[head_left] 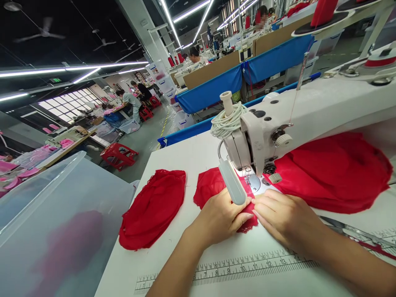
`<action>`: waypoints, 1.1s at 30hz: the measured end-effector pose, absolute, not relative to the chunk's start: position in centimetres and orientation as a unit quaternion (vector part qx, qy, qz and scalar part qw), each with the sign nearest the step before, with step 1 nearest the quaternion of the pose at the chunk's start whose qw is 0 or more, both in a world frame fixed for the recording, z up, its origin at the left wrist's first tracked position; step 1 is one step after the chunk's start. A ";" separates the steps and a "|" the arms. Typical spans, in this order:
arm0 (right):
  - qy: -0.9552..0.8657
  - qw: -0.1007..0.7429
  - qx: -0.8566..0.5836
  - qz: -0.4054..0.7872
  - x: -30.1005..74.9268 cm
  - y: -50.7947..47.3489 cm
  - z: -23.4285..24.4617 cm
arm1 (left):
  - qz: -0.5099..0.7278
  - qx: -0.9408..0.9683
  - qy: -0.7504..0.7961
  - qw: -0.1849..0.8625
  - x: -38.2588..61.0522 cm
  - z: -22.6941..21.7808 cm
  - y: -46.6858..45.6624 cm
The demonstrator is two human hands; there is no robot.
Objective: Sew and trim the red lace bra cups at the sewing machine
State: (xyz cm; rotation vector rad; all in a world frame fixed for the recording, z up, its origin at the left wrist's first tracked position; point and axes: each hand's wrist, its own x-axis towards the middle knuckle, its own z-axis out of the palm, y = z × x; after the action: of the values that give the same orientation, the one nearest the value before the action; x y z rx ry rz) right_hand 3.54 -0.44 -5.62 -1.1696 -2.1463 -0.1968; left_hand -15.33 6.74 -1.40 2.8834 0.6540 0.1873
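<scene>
A piece of red fabric (210, 185) lies under the head of a white sewing machine (312, 111). My left hand (221, 216) presses on this fabric, its thumb and fingers closed on the near edge below the grey lamp (232, 181). Just to the right, my right hand (283, 214) pinches the same edge, fingertips almost meeting those of the left. The silver needle plate (254, 182) shows just beyond the fingers. Part of the fabric is hidden by the lamp and my hands.
A stack of red fabric (154, 210) lies on the left of the white table; a larger red piece (334, 173) is under the machine arm. Metal scissors (355, 231) lie by my right forearm. A clear plastic bin (62, 214) stands left; a red stool (119, 156) is beyond.
</scene>
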 end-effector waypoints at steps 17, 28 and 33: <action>-0.822 0.317 -0.463 -0.098 3.7 -0.1 -5.5 | 0.080 0.968 0.230 0.063 -15.3 -2.3 6.8; -0.822 0.305 -0.472 -0.098 3.8 -0.1 -5.7 | 0.074 0.965 0.239 0.073 -15.2 -2.5 7.0; -0.821 0.297 -0.479 -0.096 3.7 -0.2 -5.7 | 0.068 0.960 0.260 0.083 -15.1 -2.5 7.1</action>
State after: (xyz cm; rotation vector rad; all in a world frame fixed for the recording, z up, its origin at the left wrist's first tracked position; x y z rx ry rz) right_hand 3.73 -0.22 -5.73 -1.2728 -2.1822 -0.2563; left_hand -15.07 7.12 -2.52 2.8648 0.7746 0.2023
